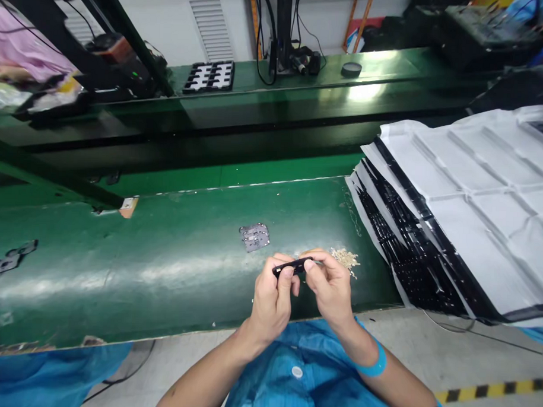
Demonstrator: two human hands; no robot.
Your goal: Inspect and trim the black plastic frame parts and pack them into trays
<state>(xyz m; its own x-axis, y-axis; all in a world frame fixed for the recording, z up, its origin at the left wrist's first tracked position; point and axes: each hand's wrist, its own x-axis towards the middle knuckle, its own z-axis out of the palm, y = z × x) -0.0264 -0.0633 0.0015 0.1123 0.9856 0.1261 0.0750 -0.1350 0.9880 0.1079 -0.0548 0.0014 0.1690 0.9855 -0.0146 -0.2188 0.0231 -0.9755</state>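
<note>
Both my hands hold one small dark part [298,265] just above the near edge of the green bench. My left hand [272,295] pinches its left end between thumb and fingers. At its right end, my right hand [331,286] grips it the same way. A flat grey part [255,237] lies on the bench just beyond my left hand. Beside my right hand sits a loose heap of small beige pieces [346,259], partly hidden by the hand.
Stacked trays of black parts with white sheets [490,193] lean at the right. A green metal bar [54,175] crosses the left side, near another flat part [11,260]. Behind are a raised shelf [302,98], a black-and-white tray [209,76] and a round dark disc [351,68].
</note>
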